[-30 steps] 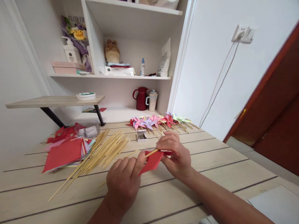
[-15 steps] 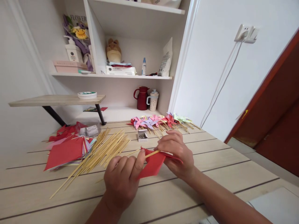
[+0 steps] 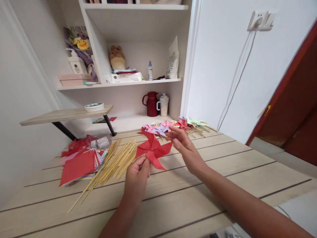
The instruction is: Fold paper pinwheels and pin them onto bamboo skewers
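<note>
A red paper pinwheel (image 3: 154, 147) faces me above the middle of the table, with a small pin at its centre. My left hand (image 3: 137, 172) is closed just below its lower-left blade, gripping the pinwheel; the stick is hidden behind the paper and the fingers. To the right of the blades, my right hand (image 3: 184, 147) is open with fingers apart, close to the right blade and holding nothing. Thin wooden sticks (image 3: 116, 163) lie in a loose heap left of my left hand. Behind my right hand rests a row of finished pinwheels (image 3: 182, 124) in several colours.
A stack of coloured paper (image 3: 78, 167) and a clear plastic box (image 3: 100, 142) lie at the left, near a small raised stand (image 3: 66, 114). At the back stand a dark red jug (image 3: 151, 105) and a cup (image 3: 163, 105), under a shelf (image 3: 119, 84).
The pinwheel has turned from edge-on to face me. My right hand has let go of it and opened. My left hand now holds it with the knuckles lower; the view has shifted slightly.
</note>
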Available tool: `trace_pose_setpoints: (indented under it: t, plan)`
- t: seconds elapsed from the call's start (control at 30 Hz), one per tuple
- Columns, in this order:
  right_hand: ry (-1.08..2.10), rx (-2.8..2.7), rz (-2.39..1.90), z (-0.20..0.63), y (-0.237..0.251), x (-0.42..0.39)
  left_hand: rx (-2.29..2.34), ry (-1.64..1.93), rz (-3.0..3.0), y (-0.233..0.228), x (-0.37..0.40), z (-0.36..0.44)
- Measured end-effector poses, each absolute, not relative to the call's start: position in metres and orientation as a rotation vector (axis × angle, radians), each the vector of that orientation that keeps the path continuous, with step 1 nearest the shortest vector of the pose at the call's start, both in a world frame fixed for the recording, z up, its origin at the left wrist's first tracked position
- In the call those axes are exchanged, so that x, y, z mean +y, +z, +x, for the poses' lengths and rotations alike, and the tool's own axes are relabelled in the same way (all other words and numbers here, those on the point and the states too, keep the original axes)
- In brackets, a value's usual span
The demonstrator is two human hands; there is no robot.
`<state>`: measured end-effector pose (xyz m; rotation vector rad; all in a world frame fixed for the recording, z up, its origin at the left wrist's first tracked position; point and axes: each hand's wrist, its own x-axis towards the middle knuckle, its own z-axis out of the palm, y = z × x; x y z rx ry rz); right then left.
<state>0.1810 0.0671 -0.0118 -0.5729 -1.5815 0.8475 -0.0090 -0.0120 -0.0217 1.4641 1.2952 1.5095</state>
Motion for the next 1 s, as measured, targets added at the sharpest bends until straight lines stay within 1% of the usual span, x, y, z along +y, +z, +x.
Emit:
trace_pose_setpoints:
  t: [0.13,0.33,0.5,0.57,0.67,0.77,0.87,1.0]
  plan:
    - [0.936,-1.518,-0.639,0.179,-0.012,0.068,1.362,1.434,1.478,-0.024,-0.009,-0.009]
    - [0.926,-1.561,-0.564,0.178,-0.006,0.059,1.493,1.480,1.476,-0.024,-0.007,-0.011]
    - [0.708,-1.728,-0.656,0.176,-0.001,0.050,1.643,1.550,1.696,-0.029,-0.009,-0.010]
    - [0.590,-1.790,-0.663,0.176,-0.001,0.049,1.732,1.694,1.981,-0.032,-0.010,-0.011]
    - [0.341,-1.852,-0.575,0.176,-0.002,0.048,1.712,1.891,2.491,-0.034,-0.011,-0.016]
    - [0.148,-1.846,-0.476,0.176,-0.003,0.048,1.720,1.884,2.754,-0.030,-0.013,-0.021]
    - [0.074,-1.870,-0.441,0.177,-0.004,0.046,1.771,1.847,2.882,-0.022,-0.017,-0.023]
    - [0.051,-1.918,-0.406,0.179,-0.004,0.044,1.816,1.838,2.970,-0.016,-0.023,-0.021]
